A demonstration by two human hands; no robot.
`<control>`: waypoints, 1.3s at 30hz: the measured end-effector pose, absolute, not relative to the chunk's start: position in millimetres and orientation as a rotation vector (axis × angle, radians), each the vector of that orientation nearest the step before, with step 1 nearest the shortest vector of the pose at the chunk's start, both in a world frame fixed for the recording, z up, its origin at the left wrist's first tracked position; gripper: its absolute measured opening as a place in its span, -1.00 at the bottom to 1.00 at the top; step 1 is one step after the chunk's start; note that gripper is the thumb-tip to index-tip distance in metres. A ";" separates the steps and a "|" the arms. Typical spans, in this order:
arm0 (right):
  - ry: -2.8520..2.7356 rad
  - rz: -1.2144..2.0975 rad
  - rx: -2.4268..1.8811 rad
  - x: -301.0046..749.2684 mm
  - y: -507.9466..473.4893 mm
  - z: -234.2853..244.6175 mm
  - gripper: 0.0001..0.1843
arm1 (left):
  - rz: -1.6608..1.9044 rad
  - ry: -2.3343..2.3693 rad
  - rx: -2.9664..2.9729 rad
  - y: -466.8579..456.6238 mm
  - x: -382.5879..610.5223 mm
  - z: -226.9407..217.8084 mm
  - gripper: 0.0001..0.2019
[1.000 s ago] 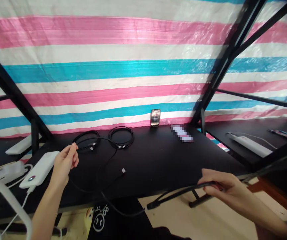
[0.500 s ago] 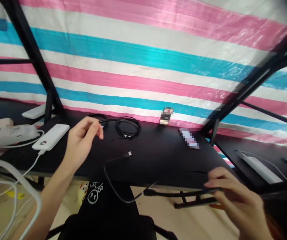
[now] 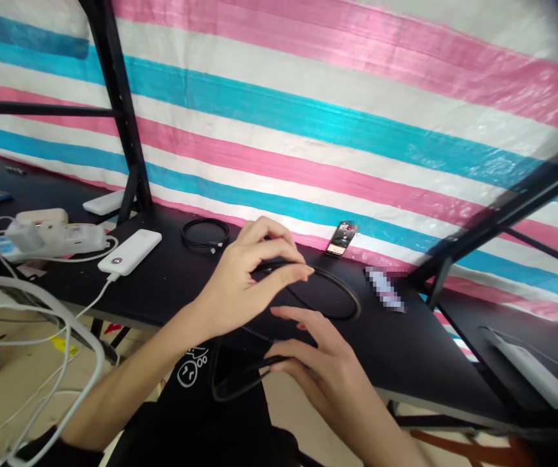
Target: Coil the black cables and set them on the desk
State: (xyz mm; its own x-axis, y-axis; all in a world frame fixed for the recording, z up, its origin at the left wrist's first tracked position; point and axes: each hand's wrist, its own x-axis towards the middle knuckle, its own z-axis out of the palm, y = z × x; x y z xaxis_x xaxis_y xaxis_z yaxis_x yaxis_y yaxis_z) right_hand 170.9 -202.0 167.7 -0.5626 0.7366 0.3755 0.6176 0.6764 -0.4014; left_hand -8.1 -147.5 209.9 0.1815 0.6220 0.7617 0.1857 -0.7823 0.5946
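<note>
While both the left hand [image 3: 244, 279] and right hand [image 3: 317, 363] pinch it, the thin black cable [image 3: 341, 292] loops glossily

Hands drawn together: left hand [image 3: 247, 279] pinches black cable [image 3: 337, 285] into loop above right hand [image 3: 315, 363].

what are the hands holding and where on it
A black cable: left hand pinches the top of its loop, right hand grips a lower strand.
</note>
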 end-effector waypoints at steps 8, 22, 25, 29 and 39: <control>-2.530 0.130 -1.047 135.2 -177.3 153.2 -0.87 | 1.569 0.605 1.965 -159.3 2.6 214.3 -0.84; -2.236 0.161 -1.114 157.7 -168.9 145.9 -0.71 | 1.465 1.146 1.545 -79.2 -37.8 159.5 -0.66; -2.134 0.142 -1.147 156.5 -167.4 148.5 -0.69 | 1.315 1.137 1.558 -72.2 -34.3 151.8 -0.64; -2.048 0.127 -1.206 145.6 -158.3 151.6 -0.76 | 1.117 1.074 1.578 -62.4 -19.8 137.0 -0.62; -1.447 0.753 -1.113 135.6 -100.1 127.5 -0.78 | 0.863 1.275 1.621 -31.3 -20.4 78.2 -0.58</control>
